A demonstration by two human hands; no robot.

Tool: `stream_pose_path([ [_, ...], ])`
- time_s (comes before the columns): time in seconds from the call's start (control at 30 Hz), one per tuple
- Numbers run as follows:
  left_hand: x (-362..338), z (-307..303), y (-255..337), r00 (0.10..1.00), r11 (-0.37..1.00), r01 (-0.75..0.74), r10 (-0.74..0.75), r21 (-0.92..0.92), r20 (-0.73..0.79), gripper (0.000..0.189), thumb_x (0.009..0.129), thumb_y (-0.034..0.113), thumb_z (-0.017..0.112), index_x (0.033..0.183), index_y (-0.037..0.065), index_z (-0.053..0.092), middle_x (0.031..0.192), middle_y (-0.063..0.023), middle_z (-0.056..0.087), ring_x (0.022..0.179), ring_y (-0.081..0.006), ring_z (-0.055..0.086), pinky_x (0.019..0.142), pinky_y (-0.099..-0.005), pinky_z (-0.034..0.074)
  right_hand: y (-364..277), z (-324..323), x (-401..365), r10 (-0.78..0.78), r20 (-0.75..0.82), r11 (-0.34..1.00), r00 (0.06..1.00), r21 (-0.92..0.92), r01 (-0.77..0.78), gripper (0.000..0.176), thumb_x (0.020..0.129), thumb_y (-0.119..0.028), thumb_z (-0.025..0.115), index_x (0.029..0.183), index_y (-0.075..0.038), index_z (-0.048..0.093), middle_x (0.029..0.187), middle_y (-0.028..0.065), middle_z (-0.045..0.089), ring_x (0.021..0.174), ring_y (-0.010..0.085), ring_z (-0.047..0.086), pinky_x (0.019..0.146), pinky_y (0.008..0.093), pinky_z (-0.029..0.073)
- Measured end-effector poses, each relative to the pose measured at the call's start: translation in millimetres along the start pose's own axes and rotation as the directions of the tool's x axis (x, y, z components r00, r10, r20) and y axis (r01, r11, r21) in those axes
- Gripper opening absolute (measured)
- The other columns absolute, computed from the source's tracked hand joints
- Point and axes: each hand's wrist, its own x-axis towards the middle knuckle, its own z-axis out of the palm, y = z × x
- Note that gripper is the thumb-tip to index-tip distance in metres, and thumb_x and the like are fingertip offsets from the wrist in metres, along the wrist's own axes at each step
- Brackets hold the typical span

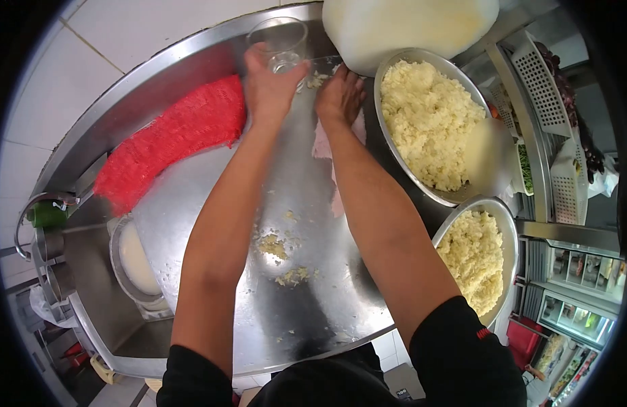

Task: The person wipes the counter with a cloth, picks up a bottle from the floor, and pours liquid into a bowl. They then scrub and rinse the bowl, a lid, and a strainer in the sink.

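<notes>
While the left hand (pixel 269 85) grips the glass (pixel 281 39), the right hand (pixel 340 96) lies flat, fingers together, just beside it.

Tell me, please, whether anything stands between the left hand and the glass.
Nothing visible does: the left hand meets the glass at its base, fingers and thumb on either side. The right hand rests beside it on the counter, not between them.
</notes>
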Motion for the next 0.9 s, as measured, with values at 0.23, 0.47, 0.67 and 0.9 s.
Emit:
stream_pose_path([
  [0.23,-29.9,-125.3,2.5,0.999,0.967,0.015,-0.007,-0.254,0.031,0.081,0.068,0.024,0.085,0.13,0.0,0.038,0.115,-0.0158,0.057,0.101,-0.0255,0.061,0.089,-0.0343,0.049,-14.6,26.4,19.7,-0.088,-0.045,0.996,0.995,0.02,0.089,0.046,0.086,-0.015,0.057,0.131,-0.016,0.051,0.134,0.0049,0.055,0.127,0.027,0.044,0.105,0.0463,0.033],
  [0.47,-20.8,-166.1,-51.6,0.999,0.987,0.026,-0.022,-0.16,0.024,0.081,0.068,0.02,0.083,0.131,-0.001,0.037,0.115,-0.0159,0.056,0.105,-0.024,0.059,0.087,-0.0338,0.05,-20.8,26.4,12.2,-0.347,0.057,0.89,0.936,0.334,0.309,0.034,0.089,-0.017,0.053,0.122,-0.013,0.058,0.112,0.0126,0.065,0.107,0.0353,0.059,0.093,0.047,0.045],
  [0.67,-20.7,-174.0,-54.8,0.998,0.998,0.036,-0.034,-0.047,0.047,0.077,0.071,0.015,0.08,0.132,-0.002,0.034,0.117,-0.0174,0.056,0.105,-0.0225,0.059,0.089,-0.0332,0.05,-34.3,22.7,-12.1,-0.54,-0.02,0.821,0.841,0.206,0.532,0.037,0.089,-0.016,0.052,0.125,-0.018,0.058,0.109,0.0127,0.067,0.103,0.0337,0.061,0.092,0.0448,0.046],
  [0.9,-14.6,-169.0,-4.5,0.996,0.993,-0.083,0.086,-0.087,0.032,0.082,0.066,0.023,0.083,0.131,-0.001,0.039,0.12,-0.0162,0.057,0.105,-0.0255,0.061,0.09,-0.0335,0.049,-49.4,22.7,-29.3,-0.426,-0.041,0.706,0.904,0.609,0.361,0.022,0.085,-0.012,0.056,0.101,-0.012,0.071,0.103,0.0117,0.069,0.1,0.0308,0.062,0.089,0.0393,0.048],
])
